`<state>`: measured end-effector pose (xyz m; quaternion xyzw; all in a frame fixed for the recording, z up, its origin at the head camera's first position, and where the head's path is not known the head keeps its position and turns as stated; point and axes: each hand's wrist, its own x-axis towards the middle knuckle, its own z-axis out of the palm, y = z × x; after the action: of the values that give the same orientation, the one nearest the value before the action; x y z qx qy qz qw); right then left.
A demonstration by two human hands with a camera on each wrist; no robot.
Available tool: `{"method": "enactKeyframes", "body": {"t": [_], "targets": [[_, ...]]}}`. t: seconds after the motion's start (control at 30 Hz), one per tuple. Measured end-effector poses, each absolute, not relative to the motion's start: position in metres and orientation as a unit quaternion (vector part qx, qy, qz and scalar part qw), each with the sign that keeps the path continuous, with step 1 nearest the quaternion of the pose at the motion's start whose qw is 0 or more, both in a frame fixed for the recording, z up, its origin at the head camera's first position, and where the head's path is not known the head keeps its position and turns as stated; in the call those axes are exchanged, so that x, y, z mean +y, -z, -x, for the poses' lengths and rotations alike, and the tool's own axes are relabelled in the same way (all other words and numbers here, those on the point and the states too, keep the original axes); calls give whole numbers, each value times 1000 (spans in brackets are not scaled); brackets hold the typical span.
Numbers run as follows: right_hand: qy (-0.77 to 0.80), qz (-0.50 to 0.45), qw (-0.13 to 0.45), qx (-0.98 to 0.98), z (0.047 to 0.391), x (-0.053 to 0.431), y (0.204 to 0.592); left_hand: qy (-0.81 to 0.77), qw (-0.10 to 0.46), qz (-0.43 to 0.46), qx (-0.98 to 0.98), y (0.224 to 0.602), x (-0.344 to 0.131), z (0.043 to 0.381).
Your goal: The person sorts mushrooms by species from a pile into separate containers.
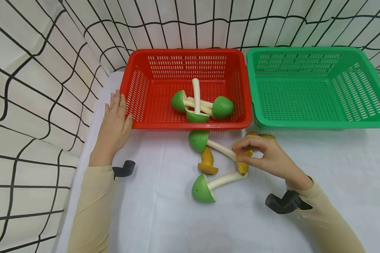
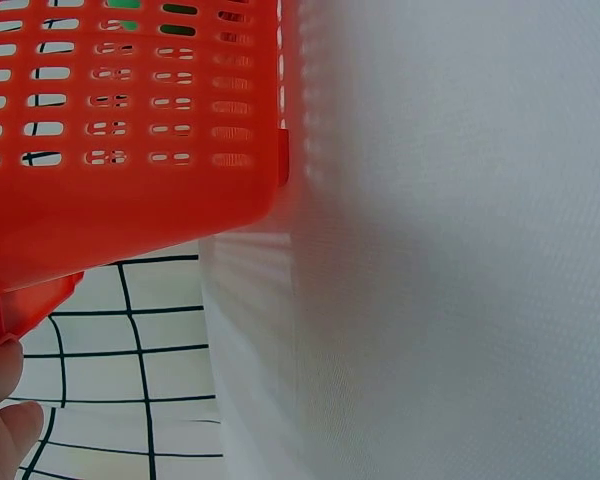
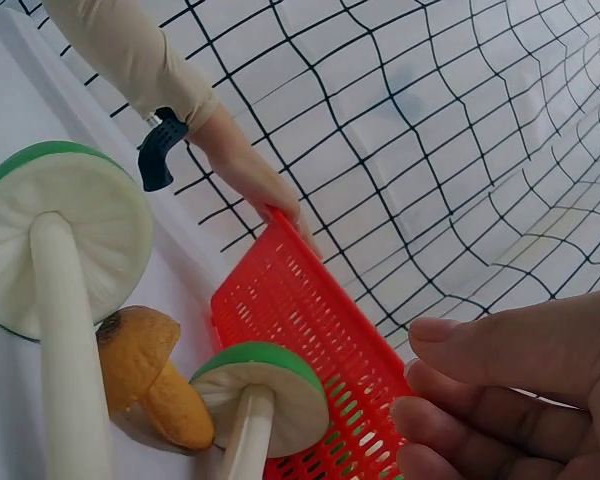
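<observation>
My left hand [image 1: 112, 126] rests with straight fingers against the left rim of the red basket [image 1: 190, 125]. Above the white cloth, my right hand [image 1: 269, 158] hovers with bent fingers. The right wrist view shows nothing between its thumb and fingertips. Below those fingers lies a yellow toy mushroom [image 1: 242, 168], partly hidden. Two green-capped toy mushrooms, one upper [image 1: 198, 141] and one lower [image 1: 203, 189], lie nearby with white stems pointing right. Between their caps is another yellow mushroom [image 1: 208, 162]. More yellow [image 1: 266, 136] shows behind the right hand.
Inside the red basket are three green-capped mushrooms, one with its cap [image 1: 223, 107] at the right. A green basket [image 1: 320, 123] stands beside it on the right. Black wire mesh [image 1: 196, 24] over white sheeting borders the back and left.
</observation>
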<state>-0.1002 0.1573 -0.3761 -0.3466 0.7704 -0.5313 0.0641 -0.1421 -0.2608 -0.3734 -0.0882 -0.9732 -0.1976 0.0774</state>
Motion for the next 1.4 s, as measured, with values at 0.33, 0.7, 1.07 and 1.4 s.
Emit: {"method": "enactKeyframes", "body": {"t": [0.33, 0.7, 1.07, 1.4], "targets": [[533, 330, 63, 776, 93, 164, 382, 198, 77, 85, -973, 374, -261, 142], [512, 315, 63, 797, 85, 170, 391, 198, 78, 85, -973, 373, -261, 142], [460, 340, 23, 820, 78, 167, 406, 202, 77, 82, -973, 373, -260, 142], [449, 335, 31, 828, 74, 168, 409, 205, 78, 84, -972, 373, -260, 142]]}}
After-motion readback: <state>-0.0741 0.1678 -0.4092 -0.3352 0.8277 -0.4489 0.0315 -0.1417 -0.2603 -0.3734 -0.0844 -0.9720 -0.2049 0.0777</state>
